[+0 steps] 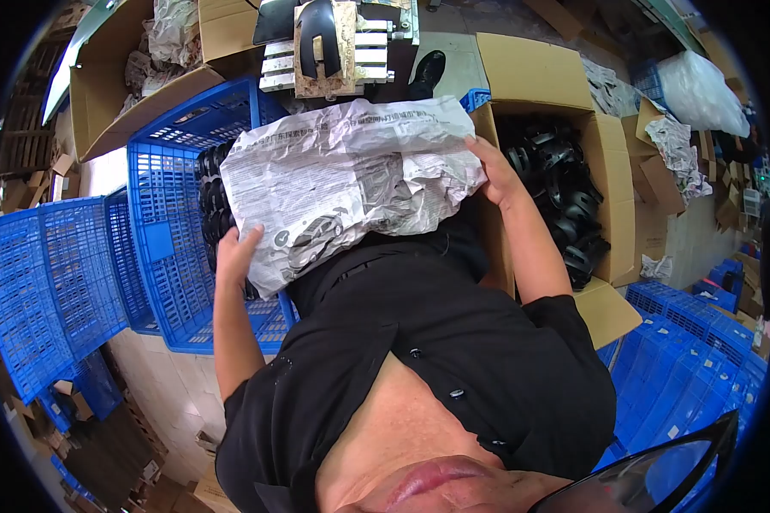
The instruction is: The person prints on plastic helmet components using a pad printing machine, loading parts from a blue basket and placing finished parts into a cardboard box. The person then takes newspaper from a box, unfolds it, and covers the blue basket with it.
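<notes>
A crumpled sheet of newspaper [334,184] is stretched out across my lap, held at both sides. My left hand [238,253] grips its lower left edge between thumb and fingers. On the opposite edge, near the upper right corner, my right hand [491,171] pinches the paper. Beneath the sheet's left side, a stack of black curved parts [215,201] shows partly inside a blue plastic crate [156,286]. Beside my right forearm, a cardboard box [614,192] holds many black curved parts [556,184] in a loose heap.
Ahead is a machine bed [372,64] with a black U-shaped part [319,38] on a wooden block. An open carton [103,111] with crumpled paper stands front left. More blue crates [51,282] are at left, with blue bins [684,376] behind right. A shoe [428,73] shows near the machine.
</notes>
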The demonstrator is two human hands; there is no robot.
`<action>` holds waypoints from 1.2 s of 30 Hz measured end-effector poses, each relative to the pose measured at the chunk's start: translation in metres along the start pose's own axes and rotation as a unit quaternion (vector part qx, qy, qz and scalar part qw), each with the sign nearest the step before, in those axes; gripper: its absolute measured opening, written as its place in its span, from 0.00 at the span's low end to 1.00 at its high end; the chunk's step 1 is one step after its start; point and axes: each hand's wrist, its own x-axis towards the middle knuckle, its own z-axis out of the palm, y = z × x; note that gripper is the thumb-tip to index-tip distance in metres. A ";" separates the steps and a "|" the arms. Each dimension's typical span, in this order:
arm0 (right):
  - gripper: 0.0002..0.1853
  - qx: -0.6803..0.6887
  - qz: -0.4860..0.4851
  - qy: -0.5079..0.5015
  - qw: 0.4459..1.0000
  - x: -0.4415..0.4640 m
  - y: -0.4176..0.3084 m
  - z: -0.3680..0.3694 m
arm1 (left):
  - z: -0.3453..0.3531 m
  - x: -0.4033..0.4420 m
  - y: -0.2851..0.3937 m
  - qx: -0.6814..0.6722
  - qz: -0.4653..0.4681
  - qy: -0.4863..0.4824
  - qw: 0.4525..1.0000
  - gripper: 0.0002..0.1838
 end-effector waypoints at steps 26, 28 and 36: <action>0.21 -0.050 0.107 0.108 0.987 -0.071 0.049 -0.001 | -0.018 -0.023 -0.045 -0.343 -0.076 -0.022 0.936 0.25; 0.19 -0.029 0.095 0.118 0.988 -0.067 0.067 -0.008 | -0.010 -0.030 -0.042 -0.298 -0.071 -0.020 0.952 0.23; 0.13 -0.146 0.006 0.161 0.976 -0.064 0.038 -0.012 | -0.018 -0.034 -0.021 -0.068 0.032 0.059 0.995 0.17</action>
